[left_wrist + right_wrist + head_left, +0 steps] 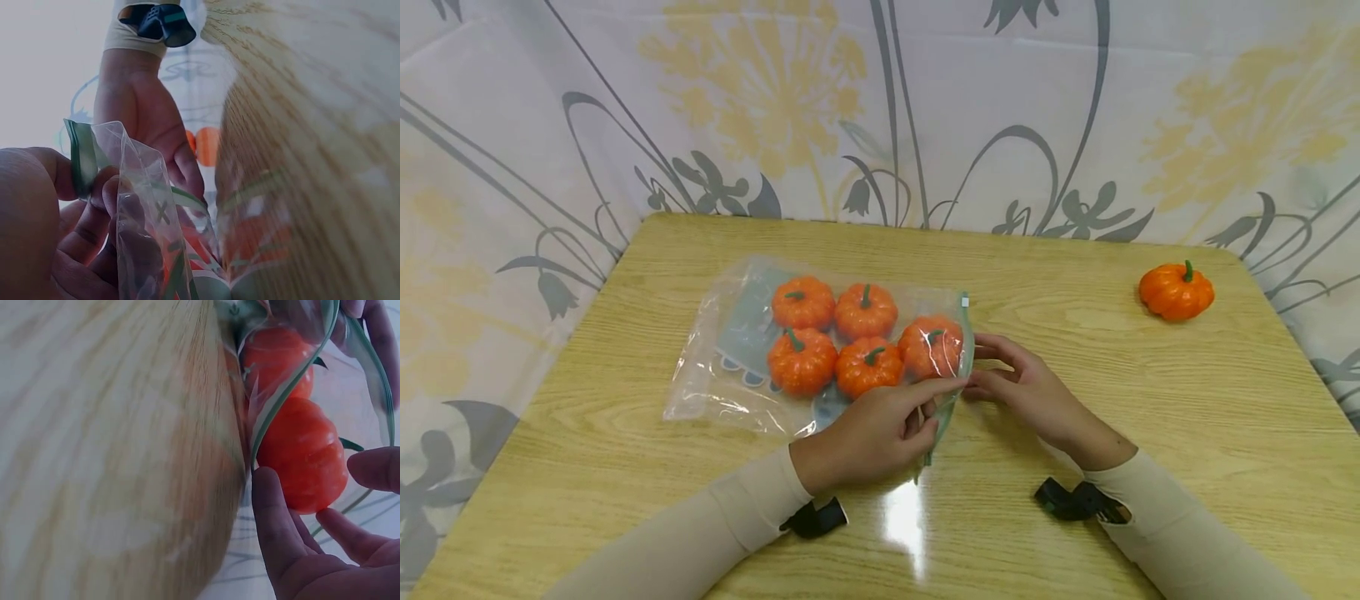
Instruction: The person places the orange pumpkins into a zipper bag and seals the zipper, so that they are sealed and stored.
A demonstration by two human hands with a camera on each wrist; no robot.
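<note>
A clear zip bag (696,387) with a green zip strip (967,333) lies flat, its mouth toward the right. Several orange toy pumpkins (803,362) with green stems are inside it. My left hand (872,429) reaches over the bag and pinches the near part of the green strip (81,159) between thumb and finger. Beside the mouth is my right hand (1037,400), fingers extended. In the right wrist view, its fingers (275,519) are spread at the bag's lower lip and by the nearest pumpkin (303,456); whether the thumb touches that pumpkin I cannot tell.
Another orange pumpkin (1176,291) sits apart at the table's far right. The wooden table (1060,292) backs onto a flower-patterned cloth (955,108). Black straps (1078,500) are on both wrists.
</note>
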